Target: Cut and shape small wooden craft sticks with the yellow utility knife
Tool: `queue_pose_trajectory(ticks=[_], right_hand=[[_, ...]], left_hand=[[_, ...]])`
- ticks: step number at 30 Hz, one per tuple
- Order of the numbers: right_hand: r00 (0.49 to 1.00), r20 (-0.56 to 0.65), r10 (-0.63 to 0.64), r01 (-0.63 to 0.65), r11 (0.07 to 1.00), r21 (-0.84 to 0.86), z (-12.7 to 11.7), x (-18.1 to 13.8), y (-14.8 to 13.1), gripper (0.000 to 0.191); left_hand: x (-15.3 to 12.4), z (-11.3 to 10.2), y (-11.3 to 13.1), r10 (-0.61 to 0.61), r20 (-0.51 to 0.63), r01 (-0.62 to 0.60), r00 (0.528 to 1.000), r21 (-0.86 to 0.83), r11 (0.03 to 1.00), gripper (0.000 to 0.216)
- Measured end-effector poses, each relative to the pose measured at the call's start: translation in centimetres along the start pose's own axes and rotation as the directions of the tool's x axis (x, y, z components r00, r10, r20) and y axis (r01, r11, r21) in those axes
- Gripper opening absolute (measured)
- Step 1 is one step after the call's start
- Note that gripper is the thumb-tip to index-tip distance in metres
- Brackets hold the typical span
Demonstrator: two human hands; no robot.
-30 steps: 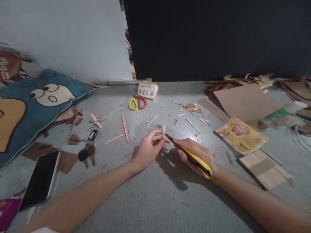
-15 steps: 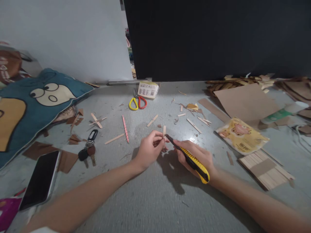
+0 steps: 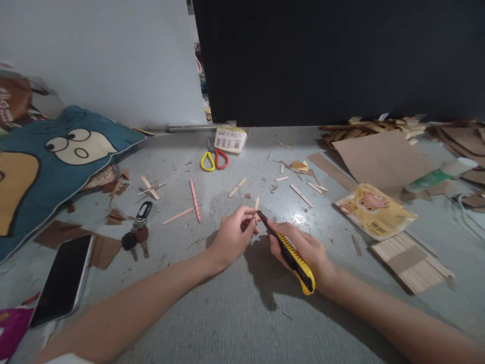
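My left hand point(image 3: 231, 233) pinches a short wooden craft stick point(image 3: 256, 204) that stands up from the fingertips above the grey floor point(image 3: 235, 313). My right hand point(image 3: 303, 247) is wrapped round a yellow-and-black utility knife point(image 3: 290, 248). The knife's tip touches the stick just below its upper end. Both hands meet at the centre of the view, low over the floor.
Loose sticks and scraps lie ahead, with a pink pencil point(image 3: 194, 200), yellow-red scissors point(image 3: 214, 159) and a small white pack point(image 3: 230, 138). Left: keys point(image 3: 136, 232), a phone point(image 3: 62, 279), a blue cushion point(image 3: 49, 162). Right: cardboard point(image 3: 382, 159), a yellow packet point(image 3: 375, 210), a stick panel point(image 3: 411, 260).
My right hand has swung the knife's yellow end nearer to me and leftward, making the knife steeper. The left hand and the stick have barely moved.
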State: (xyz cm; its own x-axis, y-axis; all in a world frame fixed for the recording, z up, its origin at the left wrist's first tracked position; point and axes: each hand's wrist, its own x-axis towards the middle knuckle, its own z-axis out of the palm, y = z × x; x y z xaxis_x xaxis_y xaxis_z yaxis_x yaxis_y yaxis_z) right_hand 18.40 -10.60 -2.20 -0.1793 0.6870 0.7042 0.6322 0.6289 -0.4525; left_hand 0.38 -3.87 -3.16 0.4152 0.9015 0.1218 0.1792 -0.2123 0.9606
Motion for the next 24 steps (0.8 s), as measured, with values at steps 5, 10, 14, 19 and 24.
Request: queue_pose_trajectory(ticks=[5,10,14,19,24], right_hand=[[0.992,-0.023,0.125,-0.123,0.991,0.057,0.20,-0.22,-0.31,0.034],[0.989,-0.019,0.145,-0.144,0.988,0.051,0.46,-0.21,-0.48,0.029],[0.993,-0.034,0.112,-0.110,0.992,0.060,0.44,-0.12,-0.53,0.032],[0.997,-0.031,0.077,-0.075,0.996,0.053,0.25,-0.01,-0.51,0.038],[0.997,-0.038,0.071,-0.069,0.996,0.059,0.19,-0.21,-0.53,0.039]], left_hand=[[0.13,0.15,0.37,-0.043,-0.014,0.042,0.999,-0.049,0.998,0.020],[0.48,0.24,0.66,-0.094,-0.010,0.090,0.996,-0.190,0.978,0.026],[0.47,0.17,0.78,-0.098,-0.007,0.095,0.995,-0.183,0.978,0.028],[0.37,0.17,0.77,-0.110,0.003,0.108,0.994,-0.180,0.978,0.029],[0.39,0.18,0.97,-0.120,-0.003,0.116,0.993,-0.204,0.972,0.028]])
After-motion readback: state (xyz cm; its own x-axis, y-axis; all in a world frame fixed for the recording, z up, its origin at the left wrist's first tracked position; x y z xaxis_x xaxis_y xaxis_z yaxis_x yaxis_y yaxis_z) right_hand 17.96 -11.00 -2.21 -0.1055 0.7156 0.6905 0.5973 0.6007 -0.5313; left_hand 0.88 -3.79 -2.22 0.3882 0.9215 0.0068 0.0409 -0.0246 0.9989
